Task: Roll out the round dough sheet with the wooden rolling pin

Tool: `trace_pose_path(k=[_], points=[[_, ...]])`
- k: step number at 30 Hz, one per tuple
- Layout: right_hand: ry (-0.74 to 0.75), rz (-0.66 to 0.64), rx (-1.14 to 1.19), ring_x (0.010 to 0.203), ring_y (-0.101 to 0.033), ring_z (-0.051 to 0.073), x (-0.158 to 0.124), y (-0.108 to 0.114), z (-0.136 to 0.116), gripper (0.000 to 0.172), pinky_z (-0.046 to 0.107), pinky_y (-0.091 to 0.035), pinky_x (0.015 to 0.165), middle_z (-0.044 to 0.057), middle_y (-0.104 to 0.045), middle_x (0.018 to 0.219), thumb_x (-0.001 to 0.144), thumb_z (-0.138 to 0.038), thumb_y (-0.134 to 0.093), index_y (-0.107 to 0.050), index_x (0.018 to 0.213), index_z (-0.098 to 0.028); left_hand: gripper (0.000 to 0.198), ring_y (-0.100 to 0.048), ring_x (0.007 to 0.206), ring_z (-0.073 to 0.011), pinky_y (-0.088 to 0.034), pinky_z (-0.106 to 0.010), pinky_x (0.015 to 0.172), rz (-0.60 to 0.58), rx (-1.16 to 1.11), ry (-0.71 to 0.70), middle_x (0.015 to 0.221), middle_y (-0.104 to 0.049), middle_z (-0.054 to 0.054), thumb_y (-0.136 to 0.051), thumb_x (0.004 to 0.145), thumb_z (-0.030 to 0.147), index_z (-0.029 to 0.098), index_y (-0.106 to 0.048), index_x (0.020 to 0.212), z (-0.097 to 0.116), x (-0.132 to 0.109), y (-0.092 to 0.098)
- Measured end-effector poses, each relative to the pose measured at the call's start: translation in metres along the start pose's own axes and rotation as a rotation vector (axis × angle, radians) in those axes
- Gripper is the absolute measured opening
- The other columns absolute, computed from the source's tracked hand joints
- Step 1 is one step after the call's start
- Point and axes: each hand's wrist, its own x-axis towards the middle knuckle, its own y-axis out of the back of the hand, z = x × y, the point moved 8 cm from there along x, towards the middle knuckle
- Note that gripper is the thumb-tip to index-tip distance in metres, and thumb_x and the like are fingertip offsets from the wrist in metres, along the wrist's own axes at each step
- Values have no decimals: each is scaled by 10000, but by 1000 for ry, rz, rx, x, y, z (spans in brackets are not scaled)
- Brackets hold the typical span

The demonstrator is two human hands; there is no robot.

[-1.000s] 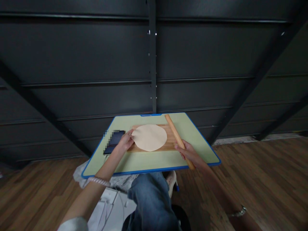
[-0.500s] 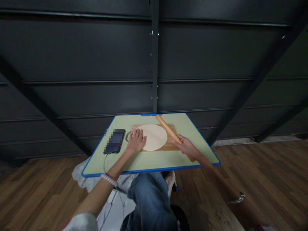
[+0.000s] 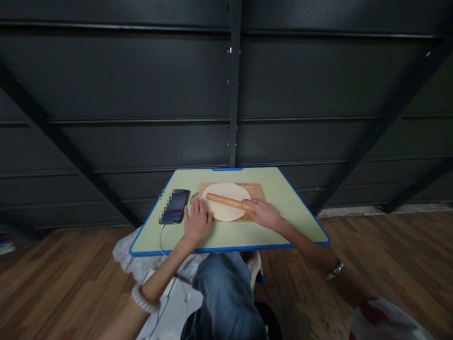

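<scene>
A thin round sheet of dough (image 3: 230, 215) lies on a wooden cutting board (image 3: 257, 190). My right hand (image 3: 264, 213) is closed around the right end of a wooden rolling pin (image 3: 226, 200), which lies slantwise across the dough with its free end toward the left. My left hand (image 3: 197, 222) is open, fingers spread, at the left edge of the dough and board. Part of the board's metal handle (image 3: 193, 197) shows behind the left fingers.
A phone (image 3: 177, 208) with a white cable lies left of the board on the pale green folding table (image 3: 244, 238) with a blue rim. A dark panelled wall (image 3: 170, 146) stands behind it. My knee in jeans (image 3: 224, 288) is below the front edge.
The rolling pin has swung from a steep slant at the right of the dough to lying across it. My left hand has slid back toward me off the dough's left part.
</scene>
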Motion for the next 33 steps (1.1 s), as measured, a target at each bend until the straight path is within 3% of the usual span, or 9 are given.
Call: trace_pose_path(k=[3, 9, 13, 17, 21, 25, 33], points=[[87, 19, -10, 1093, -533, 225, 3, -1, -16, 390, 309, -408, 885, 60, -585, 1210, 908, -339, -465, -480, 1295, -290, 611, -140, 1391, -298, -69, -508, 1112, 156, -50, -104, 1484, -228, -200, -364, 882, 312, 55, -244, 1424, 12, -5, 23], [181, 33, -73, 1050, -521, 230, 12, -6, -28, 420, 324, -383, 899, 75, -588, 1114, 909, -342, -480, -467, 1327, -309, 523, -378, 1279, -294, -193, -450, 1086, 3, -61, -279, 1352, -462, -186, -324, 911, 347, 93, -387, 1363, 34, 7, 15], [216, 55, -67, 1012, -516, 211, 10, -7, -28, 419, 321, -385, 890, 73, -569, 1049, 914, -317, -482, -463, 1332, -298, 518, -450, 1172, -298, -239, -462, 1048, 12, 14, -342, 1214, -551, -173, -311, 923, 381, 105, -410, 1350, 40, 0, 15], [206, 111, -60, 1105, -479, 214, -1, -8, -26, 415, 342, -358, 936, 100, -545, 1177, 928, -232, -430, -456, 1339, -273, 562, -444, 1141, -321, -268, -487, 1017, 62, 17, -332, 1215, -535, -183, -327, 914, 430, 111, -382, 1374, 37, -17, 17], [200, 184, -62, 1263, -366, 233, -7, -11, -23, 453, 424, -218, 1064, 103, -470, 1358, 952, -295, -355, -366, 1400, -233, 591, -390, 1211, -342, -231, -490, 1042, 92, 7, -296, 1303, -485, -165, -355, 896, 474, 166, -353, 1400, 33, -21, 13], [149, 162, -33, 1323, -300, 214, 15, -19, -13, 461, 422, -200, 1079, 60, -393, 1435, 960, -364, -307, -353, 1405, -249, 596, -327, 1270, -371, -192, -529, 1050, 90, -14, -224, 1354, -445, -168, -354, 886, 517, 176, -391, 1374, 26, 8, 6], [-2, 104, 11, 1372, -207, 205, 102, -30, 14, 546, 405, -158, 1101, 74, -318, 1475, 959, -469, -210, -374, 1393, -181, 591, -179, 1351, -411, -197, -564, 1047, -63, -128, -1, 1437, -355, -163, -334, 880, 548, 160, -475, 1304, 1, 109, -24]])
